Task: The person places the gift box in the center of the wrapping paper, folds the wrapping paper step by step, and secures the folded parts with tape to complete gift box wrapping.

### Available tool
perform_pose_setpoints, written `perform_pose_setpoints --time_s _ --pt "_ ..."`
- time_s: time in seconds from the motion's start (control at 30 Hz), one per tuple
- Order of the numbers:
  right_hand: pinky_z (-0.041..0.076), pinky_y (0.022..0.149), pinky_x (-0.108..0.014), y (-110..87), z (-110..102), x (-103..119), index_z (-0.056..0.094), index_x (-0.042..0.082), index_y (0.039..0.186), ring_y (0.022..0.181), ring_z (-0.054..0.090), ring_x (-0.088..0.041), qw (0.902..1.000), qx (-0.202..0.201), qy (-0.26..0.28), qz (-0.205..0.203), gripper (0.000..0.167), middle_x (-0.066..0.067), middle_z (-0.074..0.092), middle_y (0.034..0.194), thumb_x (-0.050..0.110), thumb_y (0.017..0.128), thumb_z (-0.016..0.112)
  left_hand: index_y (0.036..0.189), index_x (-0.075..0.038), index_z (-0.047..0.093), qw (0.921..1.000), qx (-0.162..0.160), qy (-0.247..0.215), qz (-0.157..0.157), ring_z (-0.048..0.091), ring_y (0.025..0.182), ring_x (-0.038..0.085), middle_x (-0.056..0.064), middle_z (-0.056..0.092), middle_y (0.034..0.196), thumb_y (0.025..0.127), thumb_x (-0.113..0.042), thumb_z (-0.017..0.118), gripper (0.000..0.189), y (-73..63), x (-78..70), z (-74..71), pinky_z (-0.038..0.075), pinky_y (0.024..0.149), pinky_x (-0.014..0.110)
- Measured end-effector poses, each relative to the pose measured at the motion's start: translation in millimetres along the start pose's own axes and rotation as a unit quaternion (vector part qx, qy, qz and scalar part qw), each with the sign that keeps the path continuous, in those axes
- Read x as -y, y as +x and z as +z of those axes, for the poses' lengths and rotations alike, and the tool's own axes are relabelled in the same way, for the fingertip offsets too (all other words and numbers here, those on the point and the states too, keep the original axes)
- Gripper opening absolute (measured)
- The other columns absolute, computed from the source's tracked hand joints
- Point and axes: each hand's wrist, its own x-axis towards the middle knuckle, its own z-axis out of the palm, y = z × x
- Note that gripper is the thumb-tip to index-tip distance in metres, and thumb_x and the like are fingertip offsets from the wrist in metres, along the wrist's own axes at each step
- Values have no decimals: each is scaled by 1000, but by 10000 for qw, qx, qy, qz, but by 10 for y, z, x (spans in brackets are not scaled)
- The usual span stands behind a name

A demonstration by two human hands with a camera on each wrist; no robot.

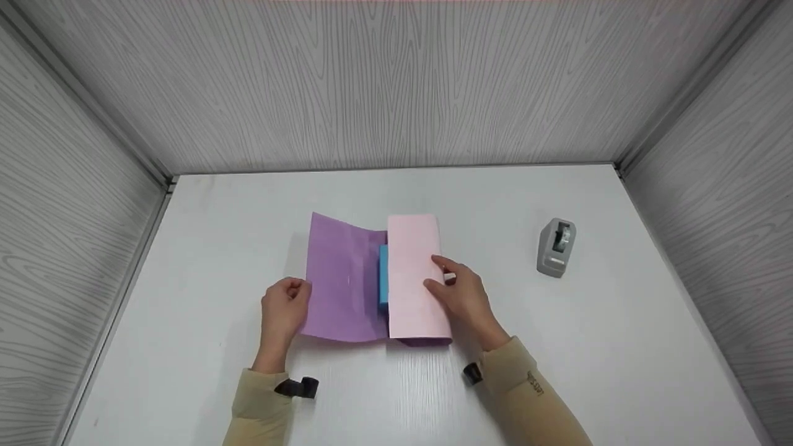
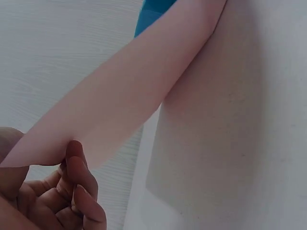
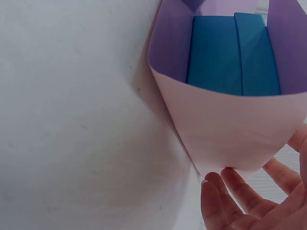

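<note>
A sheet of paper (image 1: pixel 341 285), purple on one face and pale pink on the other, lies around a blue box (image 1: pixel 383 279). Its right part is folded over the box with the pink face (image 1: pixel 415 279) up. On the left, the purple part slants up, and my left hand (image 1: pixel 286 306) pinches its outer edge between thumb and fingers. My right hand (image 1: pixel 463 297) rests thumb and fingertips on the right side of the pink fold. In the right wrist view, the box (image 3: pixel 216 55) shows inside the curved paper, and fairly straight fingers (image 3: pixel 244 191) touch the pink side.
A grey tape dispenser (image 1: pixel 556 248) with a roll of tape stands to the right on the white table (image 1: pixel 495 204). Grey wood-grain panels (image 1: pixel 396 87) rise at the back and both sides. Each sleeve (image 1: pixel 263 396) carries a black wrist mount.
</note>
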Motion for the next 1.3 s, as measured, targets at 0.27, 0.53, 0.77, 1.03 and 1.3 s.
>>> perform_pose_setpoints --time_s 0.27,0.53,0.77,1.03,1.3 --pt "54 75 -35 -11 1 6 58 22 139 97 61 -21 9999 -3 109 76 53 -6 61 118 26 89 74 93 2 68 9988 -32 -466 166 47 55 14 5 60 66 95 -14 60 18 -62 -137 17 37 48 25" --pt "53 77 -36 -18 -11 11 57 23 139 98 61 -23 10000 38 43 58 53 -7 61 119 26 89 74 93 1 68 9938 203 -969 511 60 79 21 10 67 87 94 -9 61 13 -113 -384 131 48 69 29" --pt "52 77 -37 -11 -7 15 57 23 139 99 61 -23 9999 36 -3 133 54 -7 61 120 26 89 74 90 1 67 9882 384 -966 1128 62 78 21 8 67 87 92 -7 62 9 -102 -510 249 50 71 31" --pt "52 78 -37 -5 -9 36 58 23 139 100 61 -23 9997 37 79 243 53 -7 60 120 26 89 74 83 -4 67 9889 961 -221 1109 59 71 17 4 65 81 90 -8 66 8 -112 -424 297 48 63 29" --pt "52 76 -36 -10 -1 36 58 23 139 98 60 -22 9997 35 115 233 53 -6 61 120 25 89 75 83 -6 67 9836 1299 -200 1233 60 70 15 3 65 82 90 -9 65 7 -161 -560 388 50 62 30"
